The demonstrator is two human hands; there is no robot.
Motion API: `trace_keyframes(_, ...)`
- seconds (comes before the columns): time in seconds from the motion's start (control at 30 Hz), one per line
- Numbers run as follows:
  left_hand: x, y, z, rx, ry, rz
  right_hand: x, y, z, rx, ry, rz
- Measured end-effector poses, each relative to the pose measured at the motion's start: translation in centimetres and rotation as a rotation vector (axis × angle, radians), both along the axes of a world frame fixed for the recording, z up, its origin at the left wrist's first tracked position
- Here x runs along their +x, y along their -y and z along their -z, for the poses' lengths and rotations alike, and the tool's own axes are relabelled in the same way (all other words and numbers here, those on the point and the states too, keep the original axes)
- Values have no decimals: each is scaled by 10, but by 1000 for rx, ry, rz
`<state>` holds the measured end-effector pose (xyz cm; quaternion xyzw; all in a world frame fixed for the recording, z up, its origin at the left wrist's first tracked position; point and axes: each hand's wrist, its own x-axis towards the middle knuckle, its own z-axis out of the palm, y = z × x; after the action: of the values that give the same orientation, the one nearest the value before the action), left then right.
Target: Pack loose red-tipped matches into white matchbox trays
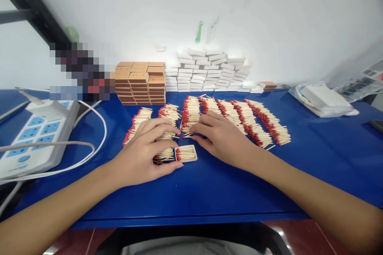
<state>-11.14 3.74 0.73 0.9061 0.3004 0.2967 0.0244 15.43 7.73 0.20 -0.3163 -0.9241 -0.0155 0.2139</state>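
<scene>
A small white matchbox tray (196,158) lies on the blue table, partly filled with red-headed matches (186,153). My left hand (146,153) steadies its left end, thumb along the near edge and index finger along the far edge; the other fingers reach over the matches behind. Just beyond the tray, my right hand (220,135) has its thumb and curled fingers closing on the near end of a row of loose matches (190,111). More rows of matches fan out to both sides, such as one pile (266,121) on the right.
Brown matchboxes (140,83) are stacked against the wall, beside a pile of white trays (206,73). A power strip (38,135) with white cables takes up the left side. On the right rests a white packet (324,99). The blue table's front edge (179,220) runs below my arms.
</scene>
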Motion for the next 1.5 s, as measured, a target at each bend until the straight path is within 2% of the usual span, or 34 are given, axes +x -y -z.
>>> trace_keyframes(0.2,0,-1,1,0,-1,2,-1,0,-2,-37,28,5)
trace_keyframes(0.4,1,-1,1,2,-4,3,-2,1,-5,12,112,16)
trace_keyframes(0.6,0,0,1,-3,2,2,-2,2,-6,-9,130,34)
trace_keyframes(0.87,0,-1,1,-9,-14,1,-2,0,-1,86,161,11)
trace_keyframes(1.07,1,-1,1,-2,-12,-6,-5,21,-15,179,121,-19)
trace_keyframes(1.27,3,1,0,3,-17,-1,-15,32,-8,274,180,-35)
trace_keyframes(1.37,3,1,0,-2,-26,2,-16,30,-7,246,163,-53)
trace_keyframes(1.5,3,0,0,-3,-26,0,-11,29,-15,111,133,-69)
